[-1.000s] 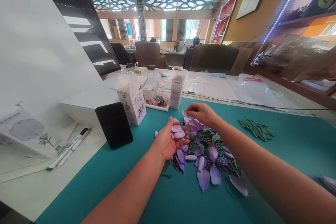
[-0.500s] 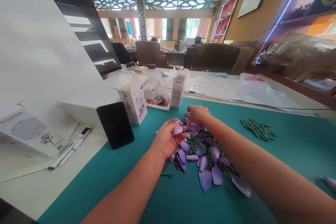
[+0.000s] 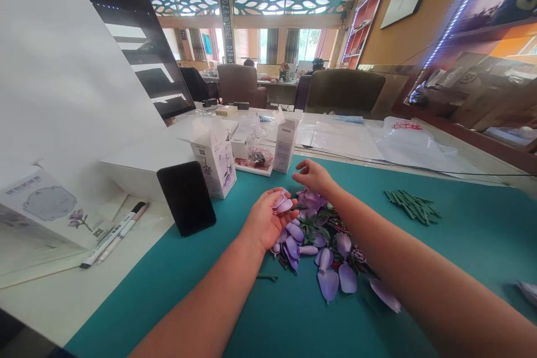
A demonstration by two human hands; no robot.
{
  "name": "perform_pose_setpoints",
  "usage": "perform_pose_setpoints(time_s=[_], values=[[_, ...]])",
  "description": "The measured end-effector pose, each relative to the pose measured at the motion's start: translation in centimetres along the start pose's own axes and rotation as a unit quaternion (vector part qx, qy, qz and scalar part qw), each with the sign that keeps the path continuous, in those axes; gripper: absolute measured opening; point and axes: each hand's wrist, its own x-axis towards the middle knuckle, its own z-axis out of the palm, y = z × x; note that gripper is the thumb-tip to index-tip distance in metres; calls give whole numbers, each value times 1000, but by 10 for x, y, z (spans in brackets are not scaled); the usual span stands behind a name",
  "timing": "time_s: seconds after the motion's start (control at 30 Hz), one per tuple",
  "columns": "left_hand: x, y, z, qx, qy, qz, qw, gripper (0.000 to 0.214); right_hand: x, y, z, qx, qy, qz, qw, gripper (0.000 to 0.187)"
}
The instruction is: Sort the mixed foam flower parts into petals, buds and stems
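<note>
My left hand (image 3: 264,221) is closed around pale purple plastic petals (image 3: 282,203), palm turned up and fingers curled beneath them. Just to the right and slightly farther away, my right hand (image 3: 316,177) hovers above the far end of a pile. Its fingers are bent and a little apart, and I see nothing between them. The pile holds loose purple petals (image 3: 329,285), green leaf pieces (image 3: 312,229) and small dark red bits. My right forearm covers part of its right side. A short green stem piece (image 3: 267,277) lies near my left wrist.
Thin green stems (image 3: 413,206) lie on the green mat (image 3: 461,268) to the right. A black tablet-like device (image 3: 187,198) leans beside an open flower-printed box (image 3: 216,162). Behind stand a narrow white box (image 3: 285,142) and a tray (image 3: 254,169). Two pens (image 3: 115,235) lie left.
My right hand has lifted from the petals at the pile's far end and shifted slightly left. The petals in my left hand have turned a little.
</note>
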Motion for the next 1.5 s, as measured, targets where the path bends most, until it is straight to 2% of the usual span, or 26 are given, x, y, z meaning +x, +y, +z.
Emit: perform_pose_setpoints(time_s=[0.1, 0.2, 0.3, 0.43, 0.53, 0.6, 0.67, 0.77, 0.83, 0.9, 0.93, 1.0, 1.07, 1.13, 1.17, 1.2, 1.23, 1.27, 1.3, 1.33, 1.37, 1.43, 1.5], values=[[1, -1, 0, -17, -15, -12, 1000, 16, -14, -8, -12, 107, 17, -60, 992, 29], [1, -2, 0, -45, -39, -22, 998, 30, -36, -19, -19, 199, -10, -145, 969, 25], [0, -3, 1, -67, -54, -37, 996, 38, -57, -27, -21, 160, -28, -180, 970, 21], [-5, -5, 5, -73, -72, -64, 993, 35, -76, -28, -24, 93, 32, -186, 978, 17], [-9, -8, 9, -60, -84, -61, 993, 19, -89, -23, -28, 73, 33, -188, 979, 22], [-12, -12, 11, -55, -92, -65, 992, 13, -100, -19, -30, 56, 29, -210, 976, 27], [-16, -16, 13, -46, -105, -86, 990, 10, -112, -14, -30, 49, 21, -240, 969, 43], [-23, -23, 15, -26, -117, -106, 987, 10, -130, -3, -31, 99, 21, -230, 968, 57], [-30, -30, 20, -7, -114, -100, 988, 15, -142, 8, -33, 196, 44, -158, 967, 52], [-35, -37, 29, 19, -109, -97, 989, 19, -153, 20, -35, 338, 66, -53, 937, 45], [-38, -42, 34, 33, -109, -98, 989, 20, -160, 25, -35, 416, 67, 4, 907, 43], [-41, -52, 48, 67, -121, -91, 986, 20, -172, 36, -35, 562, 45, 100, 820, 43], [-41, -66, 61, 132, -148, -47, 979, 19, -185, 46, -32, 678, -1, 153, 719, 42], [-41, -81, 73, 267, -175, 59, 946, 17, -195, 56, -28, 753, -45, 165, 636, 39], [-41, -89, 78, 343, -191, 144, 909, 19, -200, 62, -27, 777, -55, 164, 605, 37], [-41, -97, 82, 414, -221, 231, 853, 23, -203, 68, -27, 795, -59, 163, 581, 36], [-43, -105, 85, 478, -257, 298, 785, 28, -206, 74, -27, 809, -57, 165, 561, 35], [-45, -112, 89, 539, -287, 344, 714, 30, -209, 80, -28, 820, -53, 168, 544, 34], [-48, -119, 92, 591, -303, 368, 650, 32, -211, 85, -30, 830, -49, 172, 528, 33], [-52, -124, 96, 636, -310, 375, 599, 33, -213, 91, -32, 839, -43, 177, 514, 31], [-56, -129, 100, 669, -312, 375, 561, 35, -216, 96, -34, 845, -34, 181, 501, 29], [-64, -134, 109, 701, -316, 364, 524, 45, -221, 104, -38, 853, -13, 183, 488, 25], [-69, -136, 116, 699, -346, 338, 526, 57, -226, 111, -40, 851, 10, 179, 493, 23]])
